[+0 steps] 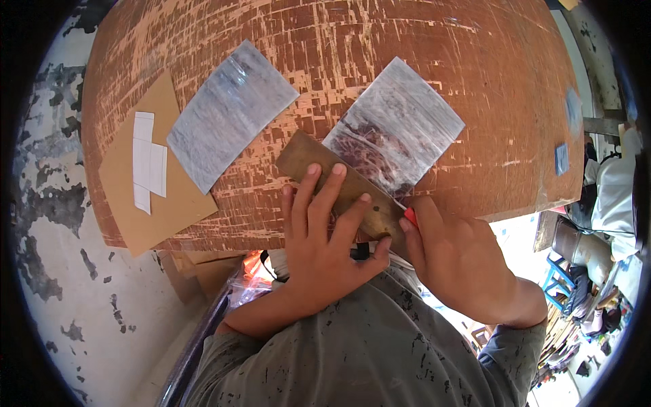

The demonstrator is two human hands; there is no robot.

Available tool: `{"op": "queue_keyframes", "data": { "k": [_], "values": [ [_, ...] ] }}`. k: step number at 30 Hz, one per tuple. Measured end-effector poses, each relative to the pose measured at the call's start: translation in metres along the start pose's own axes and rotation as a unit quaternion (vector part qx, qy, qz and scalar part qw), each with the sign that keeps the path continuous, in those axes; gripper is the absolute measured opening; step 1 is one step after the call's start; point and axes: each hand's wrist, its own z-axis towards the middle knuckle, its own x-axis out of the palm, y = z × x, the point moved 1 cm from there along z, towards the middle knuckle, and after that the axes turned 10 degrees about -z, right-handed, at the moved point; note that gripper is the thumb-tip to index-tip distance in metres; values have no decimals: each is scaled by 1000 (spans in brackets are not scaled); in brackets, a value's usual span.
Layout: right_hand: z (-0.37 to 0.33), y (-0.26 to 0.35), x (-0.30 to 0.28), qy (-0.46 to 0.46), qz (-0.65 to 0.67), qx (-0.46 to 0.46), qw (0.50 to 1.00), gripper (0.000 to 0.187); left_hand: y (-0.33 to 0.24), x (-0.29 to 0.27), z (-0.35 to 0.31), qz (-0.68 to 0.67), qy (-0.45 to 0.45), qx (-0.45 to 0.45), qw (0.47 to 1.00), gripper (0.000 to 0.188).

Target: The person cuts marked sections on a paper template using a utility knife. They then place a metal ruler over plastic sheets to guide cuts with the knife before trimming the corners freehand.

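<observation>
My left hand [325, 230] lies with fingers spread on a brown straightedge [308, 154], pressing it down at a slant near the table's front edge. Just right of it, my right hand [461, 258] is closed around a red cutter knife [411, 216], mostly hidden in the fist. Its thin tip is at the straightedge's long edge. Partly under the straightedge is a grey, streaked, shiny sheet [407, 115] with a darker patch at its lower part. A second grey sheet [230, 112] rests farther left, apart from both hands.
At the table's left lies tan cardboard [135, 224] with a white paper template [149, 163] on it. The worn brown tabletop [502, 74] has a small blue piece [561, 159] near its right edge. A peeling wall [54, 203] stands left; a blue stool [556, 278] and clutter are right.
</observation>
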Motion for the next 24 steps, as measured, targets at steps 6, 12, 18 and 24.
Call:
{"op": "queue_keyframes", "data": {
  "k": [6,12,18,24],
  "values": [
    [4,0,5,3,-14,12,1000,18,-2,3,0,-4,2,-11,1000,58],
    [7,0,4,14,7,10,1000,19,1,2,2,-1,18,-12,1000,61],
    [7,-2,8,33,-38,6,999,22,4,4,2,-51,6,-3,999,66],
    [-4,0,-6,119,-74,32,990,21,4,3,0,-33,14,-5,999,67]
  ]
}}
